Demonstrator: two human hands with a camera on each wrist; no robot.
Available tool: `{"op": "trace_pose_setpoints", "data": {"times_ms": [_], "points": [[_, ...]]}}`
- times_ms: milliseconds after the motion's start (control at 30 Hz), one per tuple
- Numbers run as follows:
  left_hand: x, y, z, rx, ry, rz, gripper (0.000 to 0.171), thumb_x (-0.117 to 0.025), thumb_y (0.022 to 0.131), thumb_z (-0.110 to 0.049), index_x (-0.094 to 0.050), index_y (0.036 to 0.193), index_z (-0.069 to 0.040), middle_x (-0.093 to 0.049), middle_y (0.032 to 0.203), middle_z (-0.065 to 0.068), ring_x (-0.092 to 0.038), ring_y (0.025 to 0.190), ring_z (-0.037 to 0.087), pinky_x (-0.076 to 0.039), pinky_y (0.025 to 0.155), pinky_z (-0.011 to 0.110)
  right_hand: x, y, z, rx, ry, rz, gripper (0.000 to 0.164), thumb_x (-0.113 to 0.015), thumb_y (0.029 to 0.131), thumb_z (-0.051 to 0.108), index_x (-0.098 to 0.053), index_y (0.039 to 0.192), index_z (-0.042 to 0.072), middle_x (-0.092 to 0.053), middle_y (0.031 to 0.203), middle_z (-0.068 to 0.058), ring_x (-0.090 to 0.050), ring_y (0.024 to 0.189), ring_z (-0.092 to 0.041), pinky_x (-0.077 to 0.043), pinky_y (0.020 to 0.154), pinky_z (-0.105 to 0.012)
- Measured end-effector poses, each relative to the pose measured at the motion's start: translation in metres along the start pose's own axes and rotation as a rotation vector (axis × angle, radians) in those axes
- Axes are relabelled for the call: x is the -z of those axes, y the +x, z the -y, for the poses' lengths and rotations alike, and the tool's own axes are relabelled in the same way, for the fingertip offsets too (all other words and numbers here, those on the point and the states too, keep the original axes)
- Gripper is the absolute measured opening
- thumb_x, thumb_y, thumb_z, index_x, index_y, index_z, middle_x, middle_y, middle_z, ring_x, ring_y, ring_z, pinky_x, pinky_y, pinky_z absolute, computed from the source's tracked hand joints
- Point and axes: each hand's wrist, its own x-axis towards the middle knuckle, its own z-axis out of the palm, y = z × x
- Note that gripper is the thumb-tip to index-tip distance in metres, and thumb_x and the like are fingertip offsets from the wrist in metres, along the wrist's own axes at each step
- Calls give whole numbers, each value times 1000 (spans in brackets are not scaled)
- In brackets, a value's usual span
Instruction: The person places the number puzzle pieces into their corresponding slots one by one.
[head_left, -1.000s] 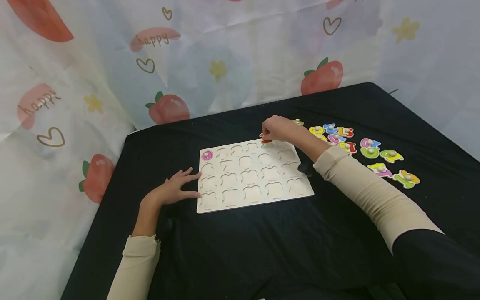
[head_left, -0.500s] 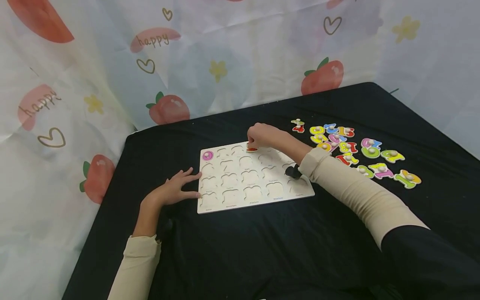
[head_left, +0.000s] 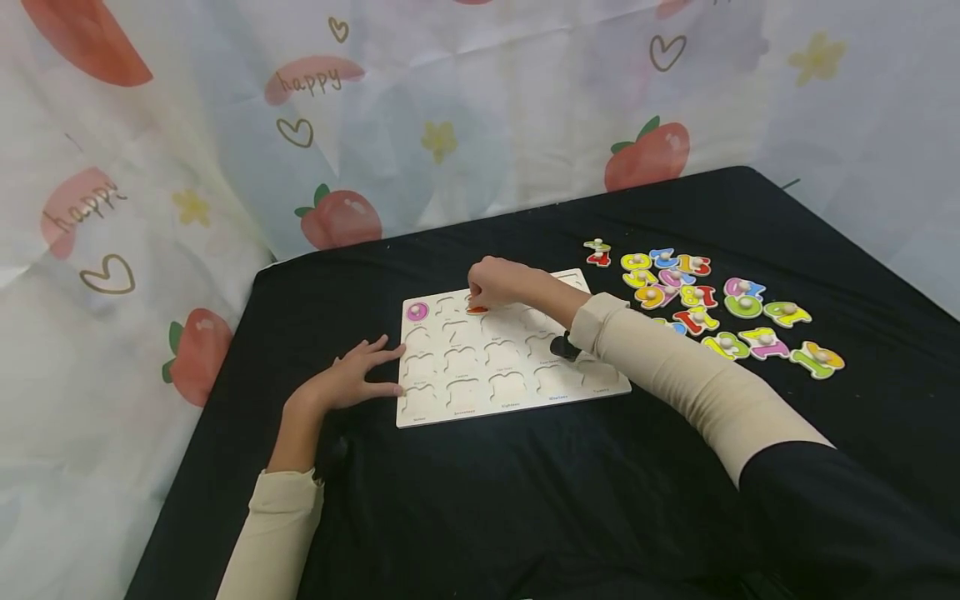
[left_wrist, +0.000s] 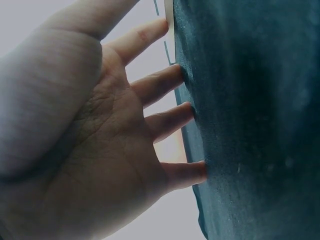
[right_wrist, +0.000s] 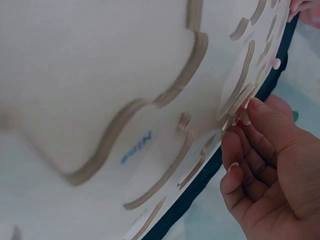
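Observation:
A pale wooden number puzzle board (head_left: 442, 417) with rows of cut-out recesses lies on the black cloth. My left hand (head_left: 336, 385) has its fingers spread, and the thumb and a fingertip touch the board's left edge. My right hand (head_left: 498, 282) pinches a red puzzle piece (head_left: 477, 310) at the top row; the fingers cover most of it, so its number is hidden. In the right wrist view the thumb and fingertips of the right hand (right_wrist: 285, 165) meet close to the board's surface. A round magenta piece (head_left: 417, 311) sits in the top-left recess.
Several colourful number pieces (head_left: 697, 296) with knobs lie loose to the right of the board. A small green-and-red piece (head_left: 597, 252) lies behind the board's right corner. A fruit-print curtain (head_left: 525, 125) hangs behind the table.
My right hand has moved left along the top row from the board's back edge, carrying the red piece. The left hand stays at the board's left edge.

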Motion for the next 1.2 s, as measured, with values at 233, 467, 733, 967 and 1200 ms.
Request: {"op": "trace_pose_setpoints", "data": {"times_ms": [233, 467, 733, 967, 1200], "points": [[-2, 1, 1, 13, -1, 6, 79, -66, 84, -48, -33, 148, -14, -15, 154, 18, -6, 139, 41, -6, 100, 70, -8, 15, 10, 18, 64, -23, 14, -67, 89, 22, -69, 88, 8, -62, 77, -1, -52, 69, -15, -43, 63, -25], [-2, 2, 1, 4, -11, 7, 79, -65, 84, -48, -33, 148, -15, -15, 154, 17, -5, 140, 41, -5, 101, 70, -9, 22, 22, 17, 102, -68, 15, -66, 89, 19, -69, 82, 6, -59, 71, -3, -49, 63, -15, -40, 60, -24], [1, 4, 0, -1, -6, 16, 79, -65, 84, -50, -33, 148, -15, -15, 154, 17, -5, 140, 40, -5, 100, 70, -10, 29, 32, -18, 95, -68, 11, -66, 89, 17, -71, 88, 6, -64, 81, -3, -55, 70, -16, -44, 62, -25], [3, 3, -1, -6, 1, 12, 79, -65, 84, -49, -33, 148, -15, -15, 154, 18, -5, 139, 41, -5, 100, 71, -12, 32, 32, -41, 102, -74, 12, -66, 90, 18, -71, 90, 6, -65, 82, -3, -56, 72, -16, -45, 64, -26], [0, 2, 0, 3, 1, 20, 79, -65, 84, -49, -33, 148, -14, -15, 154, 18, -5, 139, 41, -6, 99, 71, -14, 29, 27, -44, 109, -42, 19, -67, 89, 23, -69, 99, 6, -64, 96, -3, -56, 78, -15, -46, 68, -25]]}}
